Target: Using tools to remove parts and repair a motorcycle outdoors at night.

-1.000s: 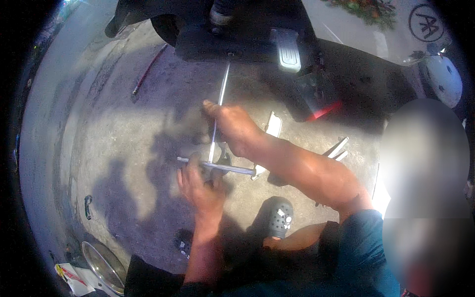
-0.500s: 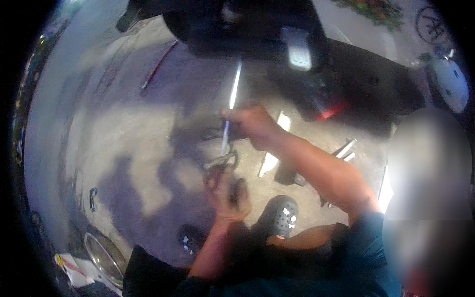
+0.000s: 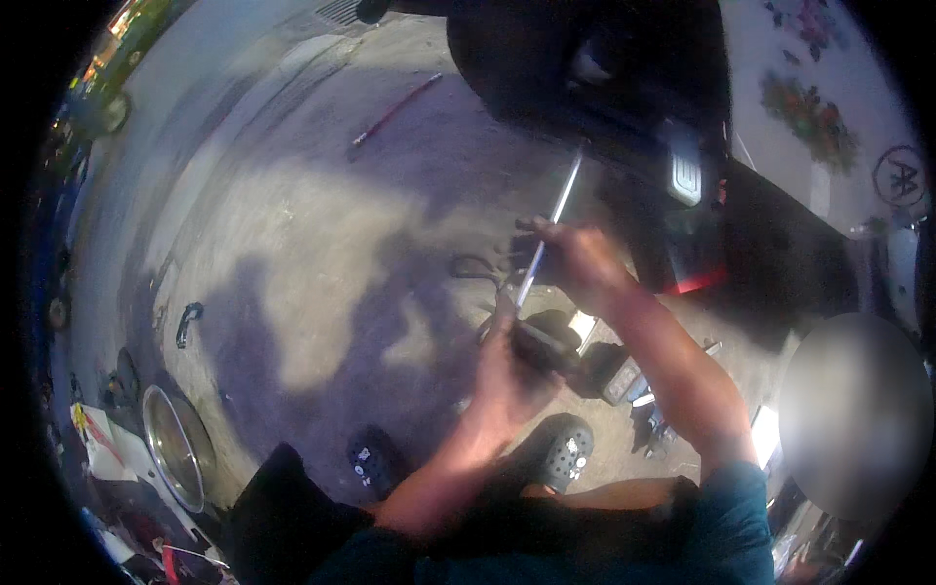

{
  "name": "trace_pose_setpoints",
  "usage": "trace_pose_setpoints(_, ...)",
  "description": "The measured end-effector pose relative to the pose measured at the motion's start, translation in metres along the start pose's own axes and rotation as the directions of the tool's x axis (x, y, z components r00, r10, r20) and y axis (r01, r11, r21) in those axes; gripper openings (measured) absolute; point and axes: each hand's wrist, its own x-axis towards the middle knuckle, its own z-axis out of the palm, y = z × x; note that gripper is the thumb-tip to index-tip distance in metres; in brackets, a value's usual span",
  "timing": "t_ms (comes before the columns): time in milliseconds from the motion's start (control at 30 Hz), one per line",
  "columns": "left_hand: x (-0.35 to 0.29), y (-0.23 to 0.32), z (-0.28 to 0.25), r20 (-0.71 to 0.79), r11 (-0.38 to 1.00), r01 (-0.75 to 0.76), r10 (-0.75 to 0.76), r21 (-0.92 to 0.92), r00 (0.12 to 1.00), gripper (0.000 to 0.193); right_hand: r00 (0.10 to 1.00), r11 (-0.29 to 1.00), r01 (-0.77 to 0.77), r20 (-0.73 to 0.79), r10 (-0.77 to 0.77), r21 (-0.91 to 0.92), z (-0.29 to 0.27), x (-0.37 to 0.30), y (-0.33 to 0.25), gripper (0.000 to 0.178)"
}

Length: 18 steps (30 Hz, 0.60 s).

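A long, thin, shiny metal rod [image 3: 553, 224] slants from near the dark vehicle-like body down toward my lap. My right hand [image 3: 585, 265] is closed around its middle, thumb side toward the far end. At the rod's lower end my left hand [image 3: 512, 375] is closed, with a dark object [image 3: 543, 344] against its palm whose kind I cannot make out. A dark loop [image 3: 474, 264] sticks out to the left between the two hands; what it belongs to is hidden. Both hands are slightly blurred.
Ahead stands a large dark body with a light pedal-like plate [image 3: 685, 175]. A red rod [image 3: 398, 109] lies on the concrete. Metal pieces [image 3: 651, 419] and a grey block [image 3: 620, 380] lie right of my clog [image 3: 567, 453]. A round metal basin [image 3: 177, 448] sits at lower left.
The view has shifted, so the scene sits further right and partly lower. My hands have come closer together along the rod, and my left hand is now at its lower end.
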Motion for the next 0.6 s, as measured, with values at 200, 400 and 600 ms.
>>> trace_pose_setpoints(200, 0.001, 0.013, -0.02, 0.235, 0.616, -0.625, 0.596, 0.48, 0.768, 0.052, 0.99, 0.986, -0.005, -0.142, -0.019, -0.165, 0.011, -0.002, -0.004, 0.027)
trace_pose_setpoints(400, 0.013, -0.03, -0.049, 0.111, 0.282, -0.277, 0.489, 0.919, 0.865, 0.045, 0.989, 0.99, 0.069, -0.119, -0.084, -0.126, 0.006, -0.007, -0.006, 0.031)
trace_pose_setpoints(600, 0.006, -0.032, -0.012, 0.101, 0.658, 0.277, -0.293, -0.701, 0.951, 0.059, 0.997, 0.999, 0.029, 0.066, -0.027, -0.032, 0.007, -0.01, -0.006, 0.029)
